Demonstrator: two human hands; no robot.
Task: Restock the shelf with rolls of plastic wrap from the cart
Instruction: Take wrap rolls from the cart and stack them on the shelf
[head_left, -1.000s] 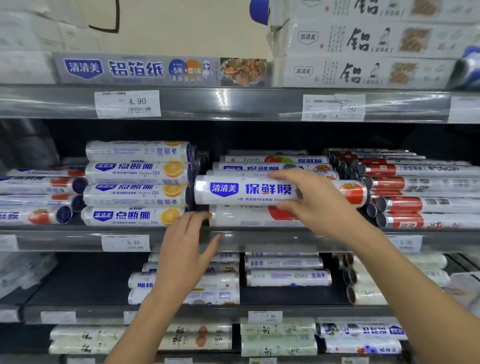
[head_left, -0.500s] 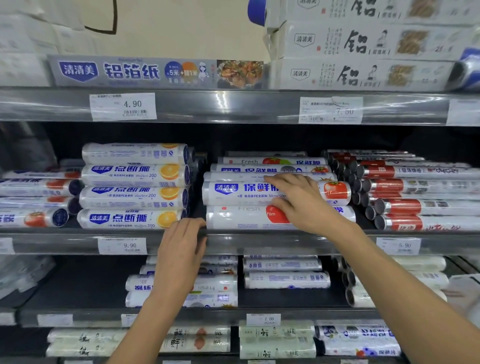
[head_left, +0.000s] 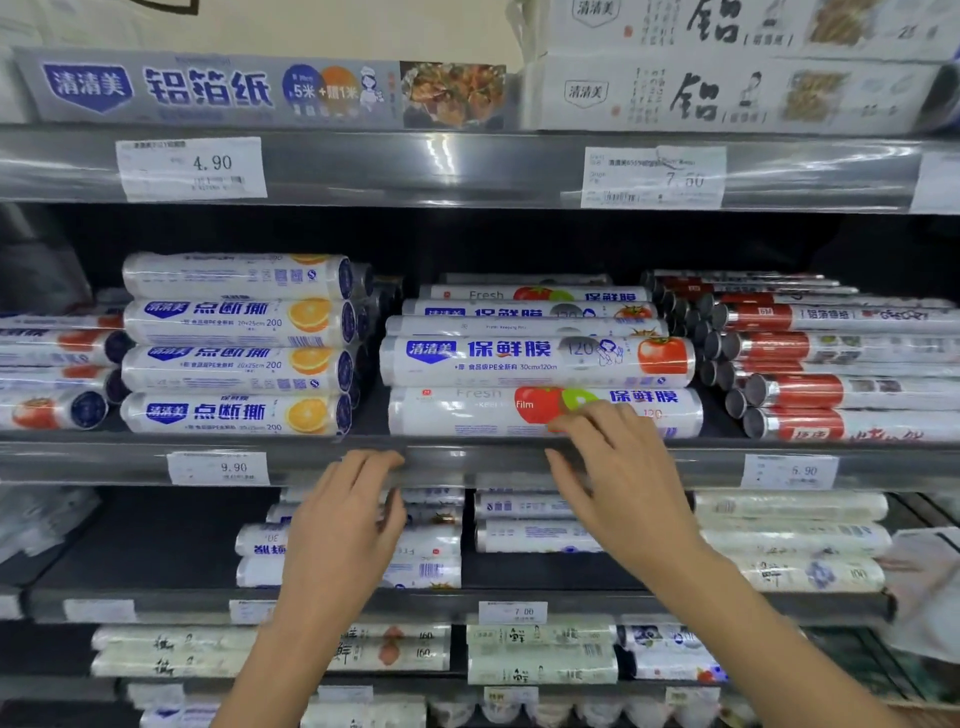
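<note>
Left of the tomato roll, orange-print rolls lie stacked four high.

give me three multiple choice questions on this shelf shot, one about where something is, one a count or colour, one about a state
1. Where is the tomato-print roll with the blue brand badge?
A. top shelf
B. on top of the front roll in the middle stack
C. in the right hand

2. How many orange-print rolls face front in the stack left of the middle?
A. two
B. four
C. six

3. What are the hands doing?
A. both carry rolls
B. both are empty
C. left holds a price tag

Answers:
1 B, it lies on the roll marked Fresh.
2 B, four lie stacked one on another.
3 B, left hand and right hand grip nothing, fingers spread near the shelf edge.
</note>
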